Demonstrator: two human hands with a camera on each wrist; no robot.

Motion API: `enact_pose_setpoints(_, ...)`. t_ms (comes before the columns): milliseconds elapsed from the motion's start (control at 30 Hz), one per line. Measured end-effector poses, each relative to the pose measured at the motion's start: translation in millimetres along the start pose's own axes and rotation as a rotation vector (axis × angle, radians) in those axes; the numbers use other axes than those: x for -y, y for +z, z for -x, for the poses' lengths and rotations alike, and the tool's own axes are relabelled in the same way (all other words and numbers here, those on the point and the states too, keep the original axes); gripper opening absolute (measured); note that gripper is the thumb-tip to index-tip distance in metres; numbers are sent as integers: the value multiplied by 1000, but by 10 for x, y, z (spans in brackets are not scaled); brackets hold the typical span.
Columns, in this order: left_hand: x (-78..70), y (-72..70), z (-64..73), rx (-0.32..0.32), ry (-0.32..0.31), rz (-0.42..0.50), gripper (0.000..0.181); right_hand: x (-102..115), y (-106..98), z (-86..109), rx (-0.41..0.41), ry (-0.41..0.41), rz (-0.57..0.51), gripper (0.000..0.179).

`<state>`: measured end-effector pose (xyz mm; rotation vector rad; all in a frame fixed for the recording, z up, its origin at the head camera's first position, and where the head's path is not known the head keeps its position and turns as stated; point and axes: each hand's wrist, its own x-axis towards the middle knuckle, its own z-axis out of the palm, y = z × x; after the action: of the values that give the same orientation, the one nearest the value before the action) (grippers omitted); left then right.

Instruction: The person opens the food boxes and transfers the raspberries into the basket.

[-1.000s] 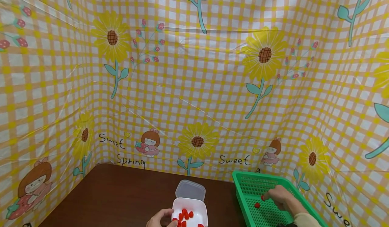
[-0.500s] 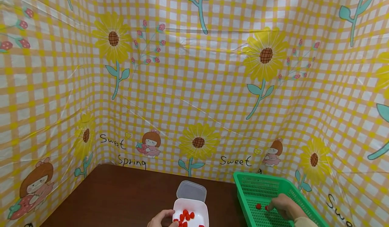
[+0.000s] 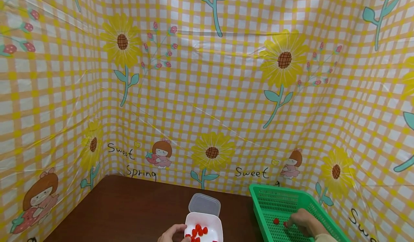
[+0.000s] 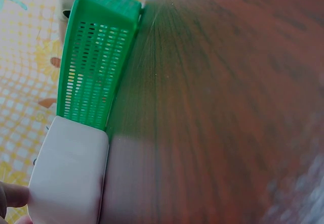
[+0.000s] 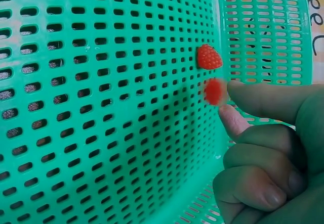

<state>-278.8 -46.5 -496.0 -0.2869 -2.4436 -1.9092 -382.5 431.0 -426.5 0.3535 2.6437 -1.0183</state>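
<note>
In the head view my left hand (image 3: 172, 233) holds the left side of a white plastic box (image 3: 214, 225), thumb over its rim. Several red raspberries (image 3: 200, 232) lie inside the box. The left wrist view shows the box's outer wall (image 4: 71, 168) with fingers (image 4: 16, 194) against its side. My right hand (image 3: 305, 223) is inside a green basket (image 3: 258, 213). Its thumb and index finger pinch a raspberry (image 5: 215, 91) close over the perforated bottom, the other fingers curled in. A second raspberry (image 5: 209, 57) lies right beside it on the basket's bottom.
A translucent lid (image 3: 204, 204) lies behind the white box on the dark brown table (image 3: 129, 206). The basket stands at the right side, near the checkered cloth (image 3: 226, 101) that hangs around the table.
My right hand has moved slightly nearer and to the right with its raspberry, past the raspberry lying in the basket. The left hand keeps its hold on the box.
</note>
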Motion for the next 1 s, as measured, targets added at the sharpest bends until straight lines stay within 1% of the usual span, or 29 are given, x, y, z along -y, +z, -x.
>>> enact_pose_setpoints(167,6,9,-6,0,25,-2,48,54,-35,44,-35,-33,-5,19)
enact_pose_setpoints(267,6,8,-7,-3,29,-4,46,163,-46,103,-52,-52,-20,22)
enact_pose_setpoints(333,4,4,-8,-10,32,-6,45,259,-45,164,-57,-78,-30,19)
enact_pose_setpoints(433,2,-2,-10,-3,11,4,48,413,-26,248,-63,-109,-44,29)
enact_pose_setpoints(500,10,-5,-11,14,-9,8,52,510,-7,304,-62,-139,-58,35)
enact_pose_setpoints(567,31,-9,-9,33,-16,19,54,611,24,361,-68,-162,-78,47)
enact_pose_setpoints(600,35,-11,-7,39,-17,18,55,661,37,392,-71,-175,-85,48)
enact_pose_setpoints(667,35,-10,-3,41,-18,16,55,759,57,445,-72,-200,-86,47)
enact_pose_setpoints(733,25,-9,5,37,-17,18,55,852,71,499,-74,-231,-90,36)
enact_pose_setpoints(767,15,-8,5,34,-20,15,55,897,74,521,-72,-239,-89,35)
enact_pose_setpoints(833,-3,-3,5,27,-25,14,55,986,81,567,-62,-260,-104,34)
enact_pose_setpoints(900,-4,2,10,15,-9,9,52,1069,95,621,-34,-286,-132,28)
enact_pose_setpoints(967,-4,9,12,-1,10,3,48,1151,122,673,-1,-302,-154,36)
enact_pose_setpoints(1000,-5,12,15,-9,18,0,46,1189,137,699,19,-314,-165,36)
